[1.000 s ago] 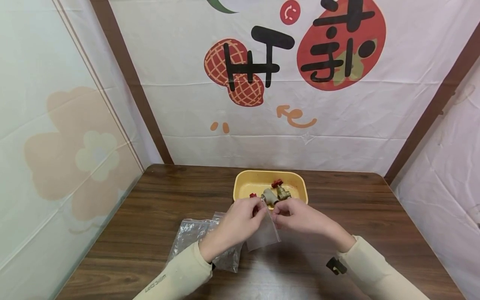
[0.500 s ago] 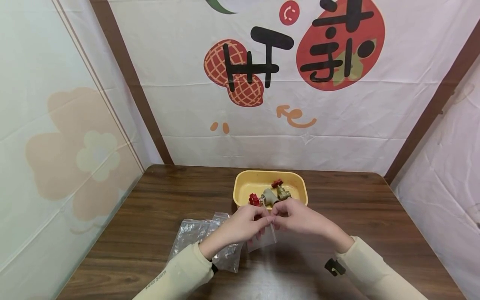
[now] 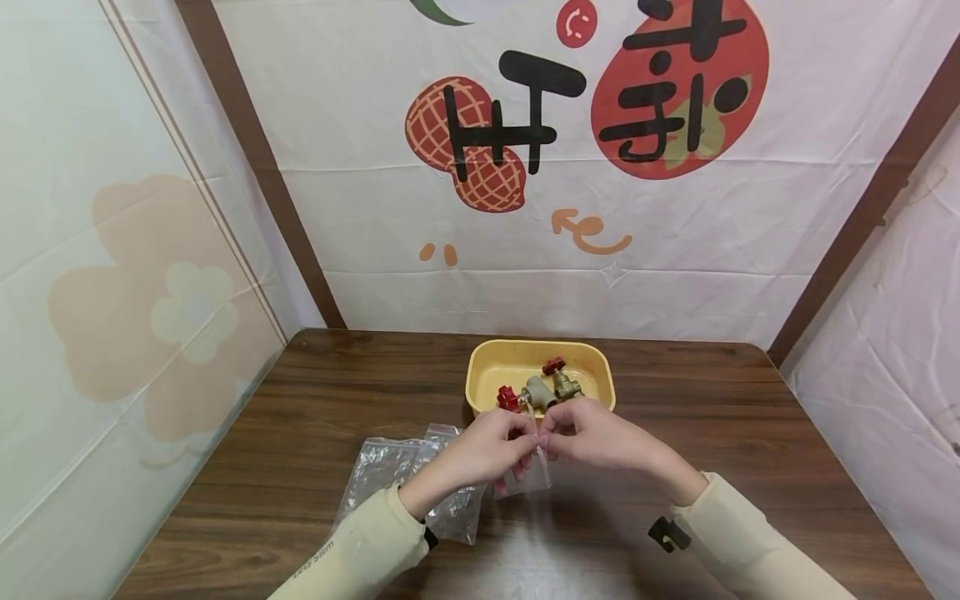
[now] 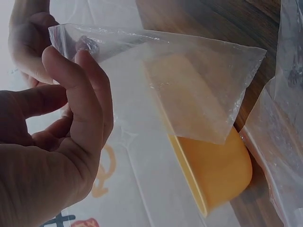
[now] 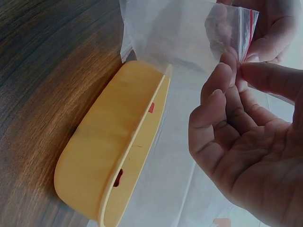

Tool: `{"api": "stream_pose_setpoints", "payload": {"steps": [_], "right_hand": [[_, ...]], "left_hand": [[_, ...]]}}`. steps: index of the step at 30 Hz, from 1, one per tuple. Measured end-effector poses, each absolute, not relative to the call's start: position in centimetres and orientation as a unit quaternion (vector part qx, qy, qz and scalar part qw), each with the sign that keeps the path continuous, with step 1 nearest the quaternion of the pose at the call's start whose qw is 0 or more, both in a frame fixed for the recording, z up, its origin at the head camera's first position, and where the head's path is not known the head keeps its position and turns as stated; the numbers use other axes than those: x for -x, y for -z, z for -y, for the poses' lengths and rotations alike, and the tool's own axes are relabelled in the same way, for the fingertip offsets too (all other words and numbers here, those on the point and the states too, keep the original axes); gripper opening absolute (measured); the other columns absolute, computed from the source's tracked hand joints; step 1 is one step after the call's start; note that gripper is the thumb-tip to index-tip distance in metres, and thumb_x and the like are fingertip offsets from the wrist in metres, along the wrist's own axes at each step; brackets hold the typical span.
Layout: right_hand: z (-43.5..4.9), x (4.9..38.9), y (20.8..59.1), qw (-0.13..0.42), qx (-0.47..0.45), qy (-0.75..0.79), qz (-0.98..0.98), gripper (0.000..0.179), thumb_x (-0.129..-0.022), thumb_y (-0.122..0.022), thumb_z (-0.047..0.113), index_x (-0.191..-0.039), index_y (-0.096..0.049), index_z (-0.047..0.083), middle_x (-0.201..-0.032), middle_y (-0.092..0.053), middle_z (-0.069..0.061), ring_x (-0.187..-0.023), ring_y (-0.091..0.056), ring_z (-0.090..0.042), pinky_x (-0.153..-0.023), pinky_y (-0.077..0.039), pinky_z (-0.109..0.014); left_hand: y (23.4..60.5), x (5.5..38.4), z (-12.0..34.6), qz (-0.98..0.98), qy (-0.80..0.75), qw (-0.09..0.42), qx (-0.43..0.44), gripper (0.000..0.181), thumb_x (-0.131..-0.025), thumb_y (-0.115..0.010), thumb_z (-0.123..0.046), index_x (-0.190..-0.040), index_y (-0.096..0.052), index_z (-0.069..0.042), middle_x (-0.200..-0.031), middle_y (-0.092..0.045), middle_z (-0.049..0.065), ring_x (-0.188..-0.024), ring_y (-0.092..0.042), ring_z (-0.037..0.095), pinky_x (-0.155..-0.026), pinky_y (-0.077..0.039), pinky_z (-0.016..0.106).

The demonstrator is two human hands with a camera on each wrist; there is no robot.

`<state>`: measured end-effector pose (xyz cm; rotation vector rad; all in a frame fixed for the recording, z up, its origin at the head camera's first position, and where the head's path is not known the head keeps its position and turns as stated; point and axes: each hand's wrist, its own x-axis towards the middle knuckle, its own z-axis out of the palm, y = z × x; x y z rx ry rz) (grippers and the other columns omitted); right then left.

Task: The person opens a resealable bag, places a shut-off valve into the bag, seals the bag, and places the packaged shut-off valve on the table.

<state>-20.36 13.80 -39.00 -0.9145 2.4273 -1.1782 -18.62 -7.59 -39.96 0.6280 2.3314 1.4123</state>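
A clear zip-lock bag (image 5: 175,33) with a red line along its zip strip hangs between both hands in front of the yellow tub. My left hand (image 3: 487,446) pinches the bag at its zip edge. My right hand (image 3: 600,437) pinches the same edge with thumb and fingertips. The two hands nearly meet, as the right wrist view shows, with the left hand (image 5: 274,28) behind the strip. The bag (image 4: 199,85) looks flat, with its lower end hanging free. Whether the zip is parted cannot be told.
The yellow tub (image 3: 491,371) stands behind the hands. It holds a brass valve (image 3: 564,386) with a red handwheel (image 3: 554,366) and a grey fitting (image 3: 538,392) beside another red handwheel (image 3: 507,398). More clear bags (image 3: 382,467) lie on the wooden table to the left.
My left hand has come down and right along the bag's edge to the right fingertips, uncovering the nearer red handwheel. My right hand has stayed almost in place.
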Motion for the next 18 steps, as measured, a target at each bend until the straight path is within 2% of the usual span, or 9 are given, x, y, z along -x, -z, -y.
{"api": "stream_pose_setpoints", "payload": {"steps": [5,12,18], "right_hand": [[-13.70,20.36,39.00,0.146,0.316,0.410,-0.843,0.012,-0.100,-0.068,0.009,-0.089,-0.072,0.009,-0.074,-0.065,0.004,-0.065,-0.058,-0.008,-0.057,-0.046,-0.024],[-13.60,20.34,39.03,0.148,0.312,0.418,-0.841,0.012,-0.100,-0.067,0.009,-0.090,-0.073,0.006,-0.074,-0.066,0.004,-0.065,-0.059,-0.010,-0.057,-0.048,-0.024],[-13.46,20.21,39.04,0.144,0.307,0.422,-0.841,0.012,-0.095,-0.063,0.005,-0.092,-0.074,0.005,-0.074,-0.066,0.004,-0.065,-0.058,-0.010,-0.056,-0.046,-0.023]], "left_hand": [[40.07,18.59,7.60,-0.826,-0.493,0.161,-0.218,0.028,-0.107,-0.059,-0.014,-0.079,-0.065,-0.010,-0.069,-0.067,0.010,-0.057,-0.068,0.031,-0.043,-0.055,0.038],[40.30,18.63,7.60,-0.832,-0.488,0.145,-0.218,0.028,-0.106,-0.057,-0.012,-0.080,-0.065,-0.012,-0.070,-0.068,0.012,-0.050,-0.062,0.017,-0.042,-0.054,0.037],[40.37,18.64,7.60,-0.834,-0.489,0.135,-0.218,0.023,-0.102,-0.057,-0.007,-0.081,-0.066,-0.012,-0.068,-0.068,0.011,-0.050,-0.062,0.016,-0.044,-0.056,0.042]]}}
